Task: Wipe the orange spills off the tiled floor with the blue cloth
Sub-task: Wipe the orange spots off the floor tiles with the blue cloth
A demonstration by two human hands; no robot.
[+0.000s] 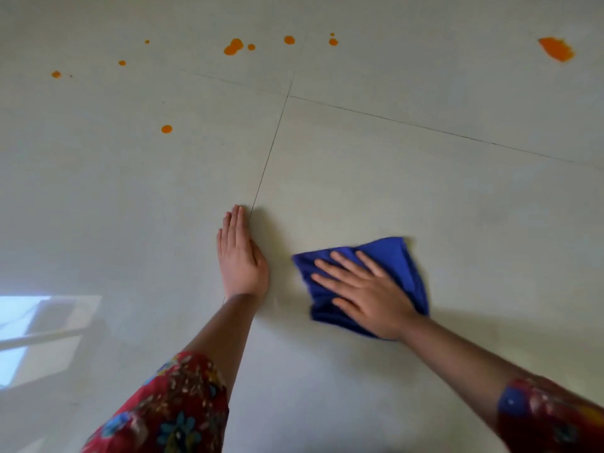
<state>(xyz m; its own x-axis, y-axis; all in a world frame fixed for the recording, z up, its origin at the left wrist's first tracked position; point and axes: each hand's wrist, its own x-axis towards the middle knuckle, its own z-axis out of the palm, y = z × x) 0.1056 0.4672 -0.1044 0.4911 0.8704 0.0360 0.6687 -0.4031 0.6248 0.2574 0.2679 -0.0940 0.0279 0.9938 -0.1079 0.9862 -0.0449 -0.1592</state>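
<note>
Down on the pale tiled floor (425, 197), the blue cloth (392, 256) lies flat under the right hand (366, 295), fingers (333, 268) spread apart on top. Just beside it, the left hand (240, 256) rests palm-down, fingers together. Orange spills (233, 46) sit well apart, farther up the floor.

- One view only, a head-worn wide-angle camera; no second view is sharing the scene.
- It is looking forward and steeply down onto the tiled floor (408, 178), which is filling the whole frame.
- It is sitting close to the floor: both forearms are entering from the bottom edge, with the left hand (240, 256) and right hand (366, 289) lying low of centre.
- The far floor is running along the top edge, where the orange spills (233, 46) are appearing small.
- Grout lines are bowing slightly under the wide lens.
</note>
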